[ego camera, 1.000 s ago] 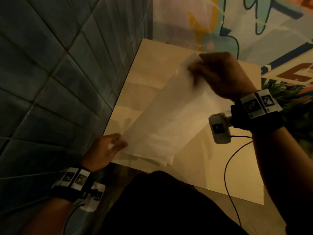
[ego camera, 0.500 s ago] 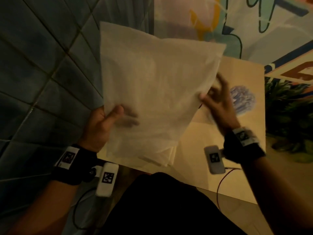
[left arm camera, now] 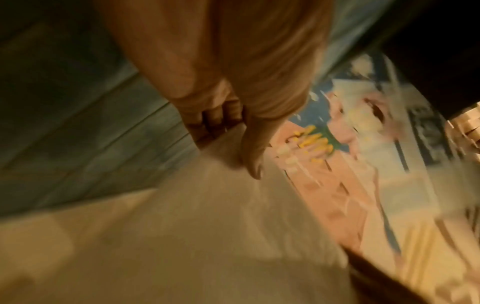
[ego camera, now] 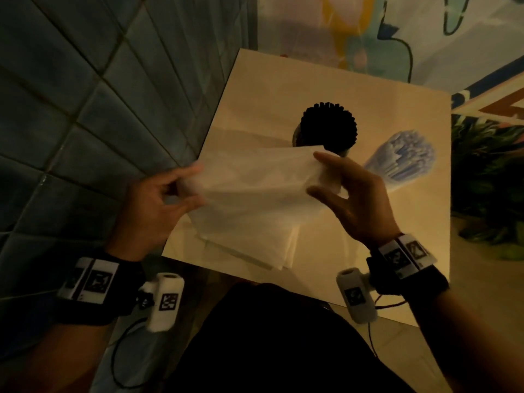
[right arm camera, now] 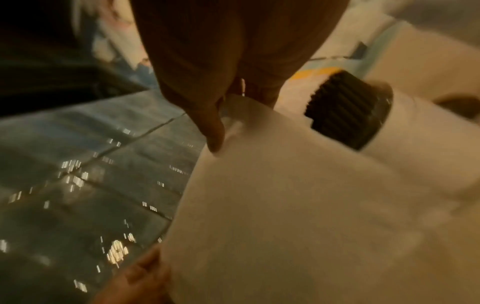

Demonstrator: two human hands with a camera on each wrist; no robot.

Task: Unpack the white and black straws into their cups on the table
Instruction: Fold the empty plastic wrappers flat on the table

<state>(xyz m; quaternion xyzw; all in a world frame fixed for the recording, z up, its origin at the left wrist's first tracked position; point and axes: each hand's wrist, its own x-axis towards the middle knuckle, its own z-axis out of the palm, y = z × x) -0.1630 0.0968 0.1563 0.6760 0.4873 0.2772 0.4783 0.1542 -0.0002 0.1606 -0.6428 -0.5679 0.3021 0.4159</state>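
A bundle of black straws (ego camera: 328, 126) stands upright in a cup at the middle of the table (ego camera: 391, 245); the right wrist view shows the black straws (right arm camera: 345, 109) too. A bundle of white straws (ego camera: 404, 158) stands to its right, its cup blurred. Between my hands I hold a thin white paper bag (ego camera: 255, 188) over the table's near part. My left hand (ego camera: 181, 184) pinches its left edge, and my right hand (ego camera: 326, 177) pinches its right edge with some fingers spread. In the left wrist view the left hand (left arm camera: 241, 144) lies on the bag (left arm camera: 207, 226).
A dark tiled wall (ego camera: 85, 109) runs along the table's left side. A painted mural (ego camera: 397, 32) is behind the table and a green plant (ego camera: 487, 180) stands past its right edge. My dark clothing (ego camera: 283, 336) fills the near edge.
The bag was held up flat and high, hiding the table. It has come down and is folded over between my hands, so the black and white straw bundles show behind it.
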